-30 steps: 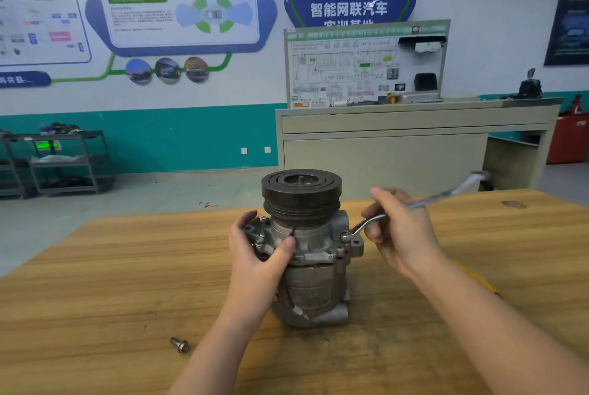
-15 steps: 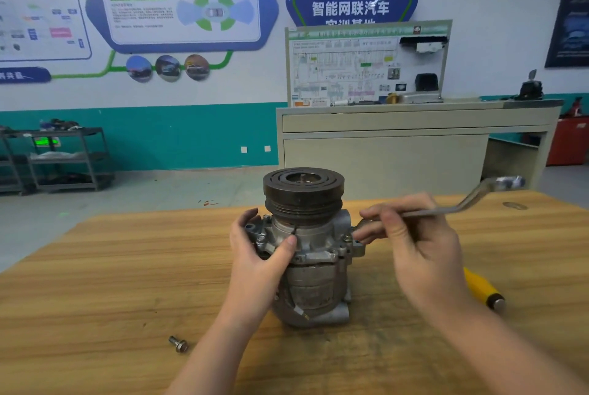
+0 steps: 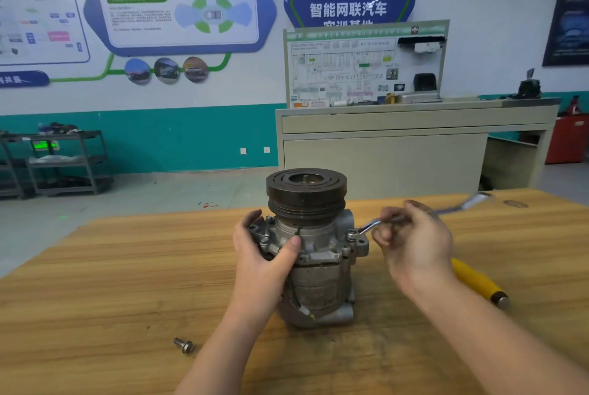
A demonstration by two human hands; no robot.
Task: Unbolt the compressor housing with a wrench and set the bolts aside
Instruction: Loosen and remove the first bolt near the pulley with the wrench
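Note:
A grey metal compressor with a dark pulley on top stands upright in the middle of the wooden table. My left hand grips its housing from the left, thumb across the front. My right hand holds the shaft of a silver ring wrench, blurred by motion. The wrench's ring end sits on a bolt at the housing's right flange. One loose bolt lies on the table in front, to the left of my left forearm.
A yellow-handled tool lies on the table behind my right wrist. Beyond the table's far edge stand a beige workbench with a training board and a metal shelf cart at the left wall.
My right hand has swung the wrench handle around the right-flange bolt, out to the right and back a little. My left hand and the compressor have stayed put.

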